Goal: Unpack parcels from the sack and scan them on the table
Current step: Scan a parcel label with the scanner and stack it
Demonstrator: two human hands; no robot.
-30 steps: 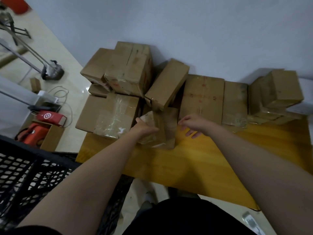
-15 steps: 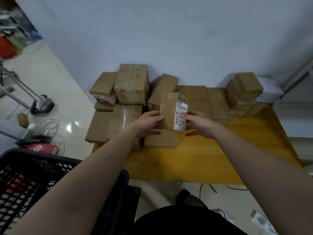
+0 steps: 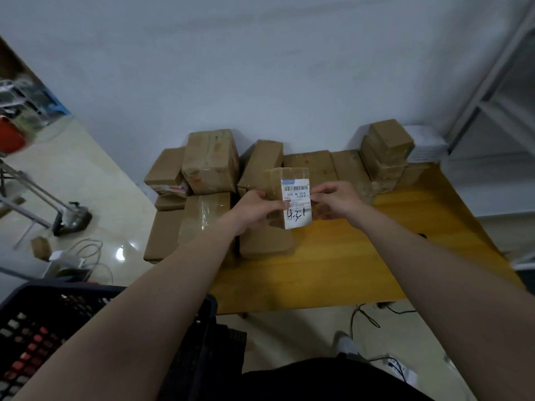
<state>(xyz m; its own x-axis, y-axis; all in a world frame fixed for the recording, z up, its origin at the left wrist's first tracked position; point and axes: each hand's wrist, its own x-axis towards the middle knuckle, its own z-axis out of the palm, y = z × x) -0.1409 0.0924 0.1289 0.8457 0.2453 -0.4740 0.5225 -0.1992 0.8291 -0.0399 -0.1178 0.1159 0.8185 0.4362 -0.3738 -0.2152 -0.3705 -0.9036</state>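
I hold a small brown cardboard parcel (image 3: pixel 278 183) upright above the yellow wooden table (image 3: pixel 362 256), its white shipping label with a barcode and handwritten numbers turned towards me. My left hand (image 3: pixel 254 206) grips its left side and my right hand (image 3: pixel 335 201) grips its right side. Behind and left of it, several taped cardboard parcels (image 3: pixel 210 163) are stacked against the wall, and another small stack of parcels (image 3: pixel 386 146) stands at the back right. No sack or scanner is in view.
A black plastic crate (image 3: pixel 72 328) stands at my lower left beside the table. Cables (image 3: pixel 89 256) and a small box lie on the shiny floor to the left. White flat packets (image 3: pixel 425 143) and a metal shelf frame (image 3: pixel 492 96) are at the right.
The parcel rose off the table into both hands and turned so its label faces me. My view tilted up and back from the pile.
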